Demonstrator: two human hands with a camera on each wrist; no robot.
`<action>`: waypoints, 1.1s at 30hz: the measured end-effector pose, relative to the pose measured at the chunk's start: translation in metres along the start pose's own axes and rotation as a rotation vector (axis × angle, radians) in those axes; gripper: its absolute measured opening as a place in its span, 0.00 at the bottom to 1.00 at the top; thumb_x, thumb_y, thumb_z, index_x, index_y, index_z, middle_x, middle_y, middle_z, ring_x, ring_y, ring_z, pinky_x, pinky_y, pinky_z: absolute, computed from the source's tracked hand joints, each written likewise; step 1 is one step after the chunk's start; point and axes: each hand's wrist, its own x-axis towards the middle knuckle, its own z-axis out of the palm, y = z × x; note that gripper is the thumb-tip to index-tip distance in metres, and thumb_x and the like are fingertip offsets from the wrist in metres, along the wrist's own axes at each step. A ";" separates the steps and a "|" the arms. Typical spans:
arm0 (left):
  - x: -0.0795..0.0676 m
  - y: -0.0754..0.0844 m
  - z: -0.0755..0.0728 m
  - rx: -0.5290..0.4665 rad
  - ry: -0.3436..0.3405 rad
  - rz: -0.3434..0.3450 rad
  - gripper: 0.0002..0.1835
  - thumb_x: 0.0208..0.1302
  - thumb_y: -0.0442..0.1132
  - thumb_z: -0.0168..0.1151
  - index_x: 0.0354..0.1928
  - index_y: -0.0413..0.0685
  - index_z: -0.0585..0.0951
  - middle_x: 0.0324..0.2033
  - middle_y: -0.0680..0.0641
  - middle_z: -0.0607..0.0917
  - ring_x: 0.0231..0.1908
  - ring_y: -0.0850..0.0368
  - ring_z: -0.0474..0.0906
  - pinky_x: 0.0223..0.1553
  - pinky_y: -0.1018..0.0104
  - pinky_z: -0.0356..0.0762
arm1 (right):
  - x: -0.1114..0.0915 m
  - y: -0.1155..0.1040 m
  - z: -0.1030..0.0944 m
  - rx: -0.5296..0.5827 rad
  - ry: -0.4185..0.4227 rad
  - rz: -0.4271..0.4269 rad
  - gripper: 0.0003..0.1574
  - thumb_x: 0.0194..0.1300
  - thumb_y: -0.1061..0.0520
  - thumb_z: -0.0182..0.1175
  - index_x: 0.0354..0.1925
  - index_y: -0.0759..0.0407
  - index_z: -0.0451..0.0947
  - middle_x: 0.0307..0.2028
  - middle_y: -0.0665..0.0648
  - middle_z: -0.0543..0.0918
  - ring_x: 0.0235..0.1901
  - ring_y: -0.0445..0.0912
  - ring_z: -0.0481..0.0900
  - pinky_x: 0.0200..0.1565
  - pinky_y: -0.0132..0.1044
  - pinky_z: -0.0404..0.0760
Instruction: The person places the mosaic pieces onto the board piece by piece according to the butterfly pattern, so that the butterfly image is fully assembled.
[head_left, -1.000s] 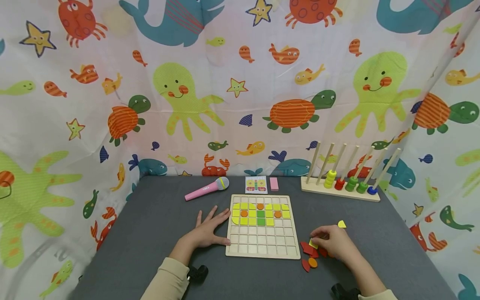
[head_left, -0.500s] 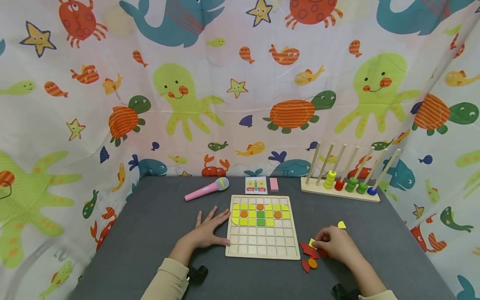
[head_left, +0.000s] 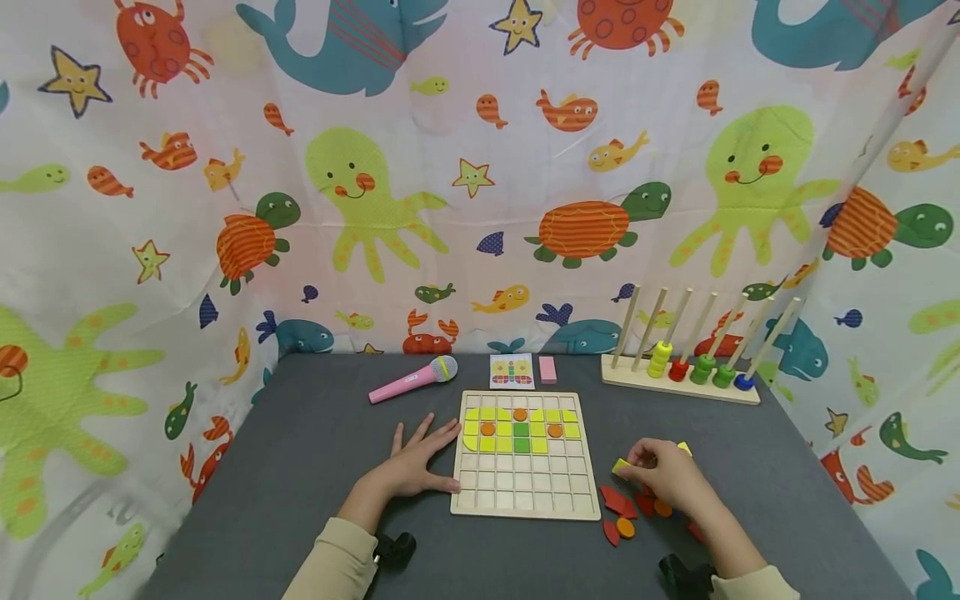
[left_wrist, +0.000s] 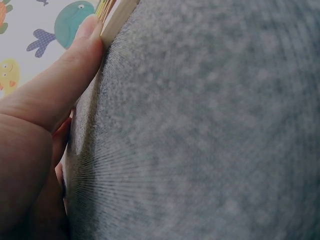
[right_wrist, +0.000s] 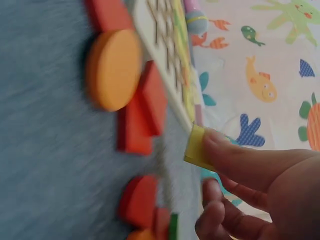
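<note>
A pale wooden grid board (head_left: 558,482) lies mid-table. Its upper rows hold yellow tiles, orange discs and green squares. Against the board's left edge rests my left hand (head_left: 411,467), fingers spread; in the left wrist view the thumb (left_wrist: 70,72) touches the board's side. To the right of the board, my right hand (head_left: 666,473) pinches a small yellow tile (right_wrist: 196,147) between thumb and fingers, lifted above the loose pieces. Below it lie several red pieces (head_left: 612,500) and an orange disc (head_left: 626,528). Another yellow piece (head_left: 684,447) is partly hidden behind the right hand.
Along the back of the table lie a pink toy microphone (head_left: 412,381), a butterfly pattern card (head_left: 512,372) and a pink block (head_left: 548,369). A wooden peg stand (head_left: 678,379) with coloured rings stands at the back right. A sea-animal curtain (head_left: 465,275) hangs behind.
My right hand has lifted the yellow tile off the pile and moved slightly away from me, uncovering more red and orange pieces. The left hand stays put on the board's edge.
</note>
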 end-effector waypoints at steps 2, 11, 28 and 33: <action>0.000 -0.001 0.000 0.004 0.002 -0.003 0.59 0.48 0.74 0.68 0.80 0.71 0.52 0.80 0.62 0.51 0.80 0.46 0.30 0.69 0.29 0.15 | 0.005 -0.006 0.001 0.008 0.012 -0.008 0.15 0.60 0.50 0.73 0.33 0.56 0.79 0.25 0.52 0.78 0.24 0.46 0.73 0.26 0.37 0.72; -0.002 0.000 0.001 -0.007 0.002 0.002 0.59 0.48 0.73 0.69 0.80 0.69 0.53 0.80 0.60 0.52 0.80 0.45 0.30 0.69 0.29 0.15 | 0.029 -0.032 0.014 0.016 0.025 -0.033 0.11 0.63 0.50 0.72 0.36 0.55 0.83 0.28 0.52 0.80 0.30 0.46 0.73 0.31 0.37 0.71; -0.001 0.000 0.000 -0.002 0.003 -0.004 0.59 0.49 0.73 0.69 0.80 0.70 0.52 0.80 0.61 0.52 0.80 0.46 0.30 0.69 0.30 0.15 | 0.063 -0.054 0.050 0.063 -0.007 -0.046 0.03 0.64 0.56 0.70 0.36 0.54 0.88 0.32 0.51 0.85 0.33 0.47 0.75 0.32 0.35 0.75; 0.000 0.001 -0.001 -0.010 0.003 -0.001 0.59 0.49 0.73 0.69 0.80 0.70 0.53 0.80 0.60 0.52 0.80 0.45 0.30 0.69 0.29 0.15 | 0.063 -0.056 0.056 0.049 -0.009 -0.028 0.04 0.63 0.55 0.71 0.36 0.54 0.88 0.32 0.52 0.84 0.33 0.48 0.75 0.30 0.35 0.75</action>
